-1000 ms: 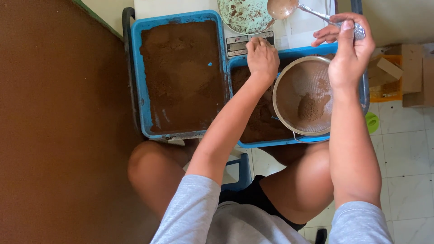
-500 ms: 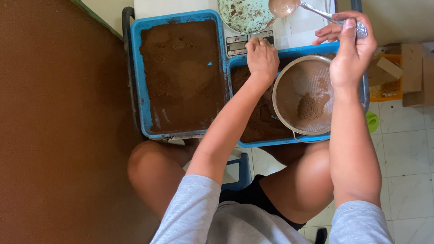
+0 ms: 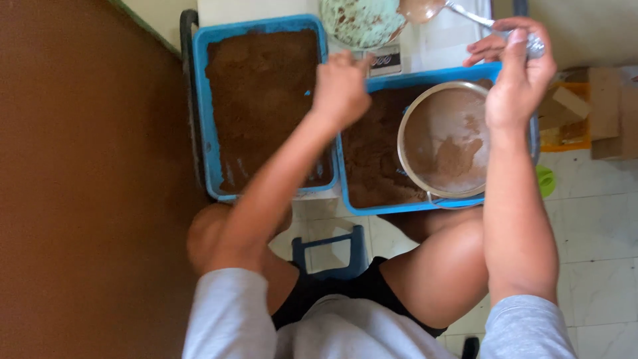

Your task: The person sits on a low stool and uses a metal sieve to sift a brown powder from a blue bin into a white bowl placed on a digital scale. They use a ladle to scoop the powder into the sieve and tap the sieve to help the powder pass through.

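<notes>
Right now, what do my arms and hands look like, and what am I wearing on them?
Both arms are bare from the upper arm down, with short light grey sleeves ending above the elbows. The left hand and right hand are bare: no gloves, and no watch or bands visible on the wrists. Whether there are any rings is too blurred to tell.

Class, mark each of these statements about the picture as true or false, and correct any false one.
1. The round metal sieve sits over the right blue tray. True.
2. The left blue tray holds clear water. False: it holds brown powder.
3. The right hand holds the handle of a metal spoon. True.
4. The left hand rests on the floor. False: it is raised above the trays.
5. The green speckled bowl lies at the far edge, beyond the trays. True.
</notes>
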